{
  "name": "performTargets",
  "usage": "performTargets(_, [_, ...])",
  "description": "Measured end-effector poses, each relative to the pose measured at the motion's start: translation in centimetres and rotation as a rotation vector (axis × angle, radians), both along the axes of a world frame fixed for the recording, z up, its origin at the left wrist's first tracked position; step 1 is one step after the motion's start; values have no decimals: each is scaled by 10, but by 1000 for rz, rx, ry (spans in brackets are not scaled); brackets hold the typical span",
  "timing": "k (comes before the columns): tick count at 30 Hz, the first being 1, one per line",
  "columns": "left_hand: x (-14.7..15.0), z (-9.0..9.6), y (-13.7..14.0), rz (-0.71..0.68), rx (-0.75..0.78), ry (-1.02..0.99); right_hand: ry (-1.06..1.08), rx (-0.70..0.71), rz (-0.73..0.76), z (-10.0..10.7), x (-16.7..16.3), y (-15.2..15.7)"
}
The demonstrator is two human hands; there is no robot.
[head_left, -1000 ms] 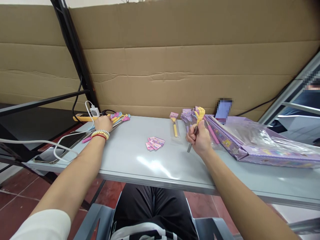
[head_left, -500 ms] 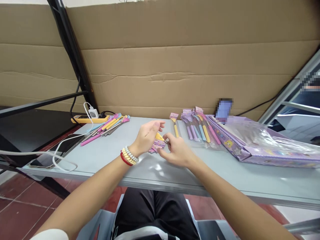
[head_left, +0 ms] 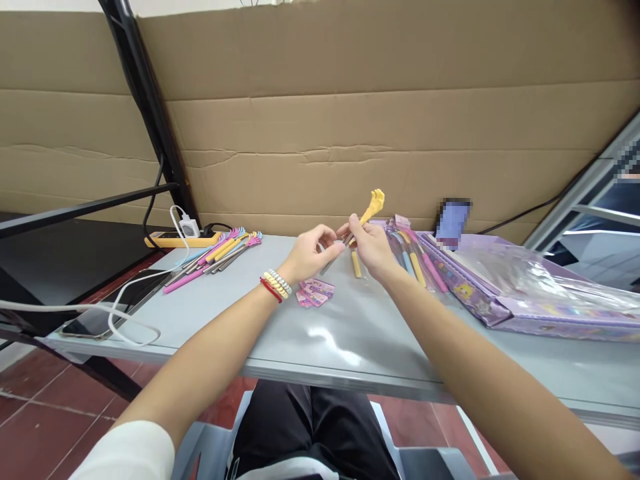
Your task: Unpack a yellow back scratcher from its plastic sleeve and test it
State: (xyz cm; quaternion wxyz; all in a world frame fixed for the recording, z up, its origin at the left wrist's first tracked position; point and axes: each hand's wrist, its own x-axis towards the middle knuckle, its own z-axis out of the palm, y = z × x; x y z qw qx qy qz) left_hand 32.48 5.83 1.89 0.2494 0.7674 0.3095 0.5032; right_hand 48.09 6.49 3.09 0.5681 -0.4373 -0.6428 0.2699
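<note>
My right hand (head_left: 373, 247) grips a yellow back scratcher (head_left: 373, 205) just below its hand-shaped head, which points up and away to the right. Its thin metal rod slants down to the left. My left hand (head_left: 315, 253) is closed at the rod, thumb and fingers curled together beside my right fingertips. Below my hands, several small pink and purple cards (head_left: 315, 292) lie fanned on the table. Partly hidden behind my right hand is the yellow handle (head_left: 355, 263) of another back scratcher. Several bagged back scratchers (head_left: 413, 257) lie to the right of it.
At the left is a pile of loose back scratchers (head_left: 215, 257), near a yellow power strip (head_left: 175, 240) and a phone (head_left: 95, 321) with a white cable (head_left: 117, 307). A purple box (head_left: 500, 303) with clear plastic stands right. A cardboard wall (head_left: 320, 153) backs the grey table (head_left: 300, 347).
Both hands have risen off the cards and shifted slightly away from me. The yellow back scratcher, mostly hidden by my hands before, is now lifted in view. The cards stay on the table.
</note>
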Motion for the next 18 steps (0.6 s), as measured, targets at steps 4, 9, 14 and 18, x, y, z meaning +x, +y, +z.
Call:
performTargets(4, [8,-28,5,-44,-160,116,206,-145,-41,-25,5,11])
performTargets(9, [20,-34,1,-27,-130,245,334,-208,51,-35,5,3])
performTargets(14, [-12,-19,14,317,7,513,297,-267,1,-34,19,2])
performTargets(18, [-75,-10,35,682,-216,721,83,-266,-78,-37,31,7])
